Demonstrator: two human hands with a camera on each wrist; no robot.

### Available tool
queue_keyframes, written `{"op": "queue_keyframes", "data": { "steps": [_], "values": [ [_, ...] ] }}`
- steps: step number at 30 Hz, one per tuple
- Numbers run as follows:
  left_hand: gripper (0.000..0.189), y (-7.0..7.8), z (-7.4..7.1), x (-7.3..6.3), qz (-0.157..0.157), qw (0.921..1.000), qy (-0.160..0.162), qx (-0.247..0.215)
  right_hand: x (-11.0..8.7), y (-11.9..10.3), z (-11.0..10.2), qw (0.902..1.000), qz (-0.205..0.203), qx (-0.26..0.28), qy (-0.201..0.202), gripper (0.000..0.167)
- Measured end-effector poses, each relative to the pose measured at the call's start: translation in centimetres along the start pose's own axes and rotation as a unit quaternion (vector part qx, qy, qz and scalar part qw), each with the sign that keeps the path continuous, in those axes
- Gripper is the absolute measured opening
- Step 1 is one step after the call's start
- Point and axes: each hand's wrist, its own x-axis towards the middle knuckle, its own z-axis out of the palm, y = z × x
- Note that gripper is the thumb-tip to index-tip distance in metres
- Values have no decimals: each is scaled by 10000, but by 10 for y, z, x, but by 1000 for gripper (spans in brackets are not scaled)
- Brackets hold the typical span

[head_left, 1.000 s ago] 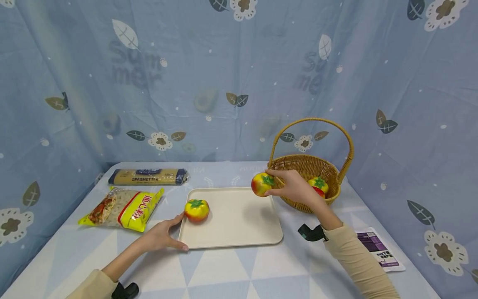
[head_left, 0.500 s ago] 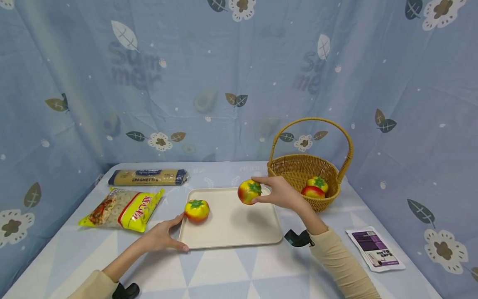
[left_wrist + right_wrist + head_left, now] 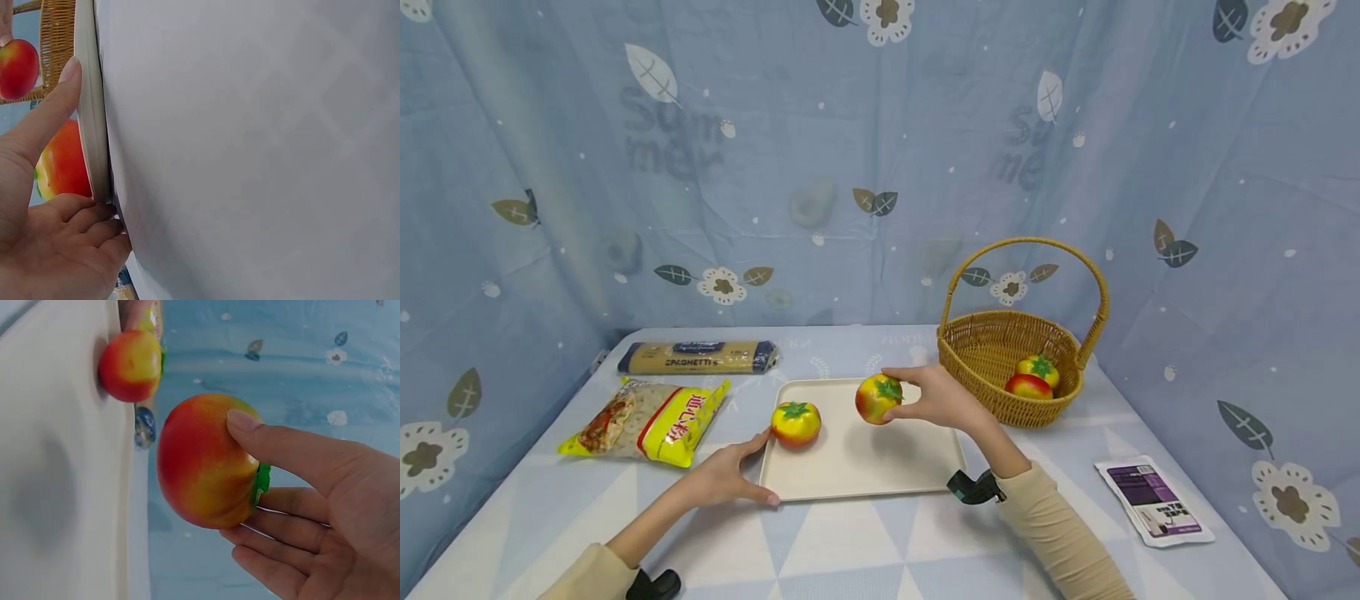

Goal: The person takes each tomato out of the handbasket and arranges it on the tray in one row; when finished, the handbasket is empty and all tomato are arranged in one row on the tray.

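My right hand [image 3: 936, 396] pinches a red-and-yellow tomato [image 3: 877, 398] with a green leafy top, raised over the cream tray [image 3: 857, 471]. In the right wrist view the thumb lies on one side of this tomato [image 3: 203, 465], with fingers behind it. A second tomato [image 3: 796, 423] rests at the tray's left end. My left hand [image 3: 726, 475] holds the tray's near left corner, thumb at the front edge and fingers at the left side. In the left wrist view its thumb [image 3: 56, 103] lies against the rim; the fingertips are partly hidden by the tray.
A wicker basket [image 3: 977, 367] with a tall handle stands at the back right, holding two more tomatoes [image 3: 1030, 385]. Spaghetti [image 3: 696, 357] and a yellow pasta bag [image 3: 647, 421] lie at left. A purple-and-white packet [image 3: 1153, 500] lies at right. Patterned curtains surround the table.
My right hand has carried the tomato left and slightly down, from beside the basket to above the tray's middle. The left hand stays at the tray's corner.
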Motion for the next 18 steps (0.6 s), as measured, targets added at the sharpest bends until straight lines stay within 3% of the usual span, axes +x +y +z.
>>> {"op": "queue_keyframes", "data": {
  "steps": [8,18],
  "values": [
    [116,1,0,-1,-48,10000,-3,26,11,0,19,9996,-6,-120,-242,65],
    [116,0,0,1,-59,10000,-24,39,21,-2,40,9984,75,117,-545,62]
  ]
}}
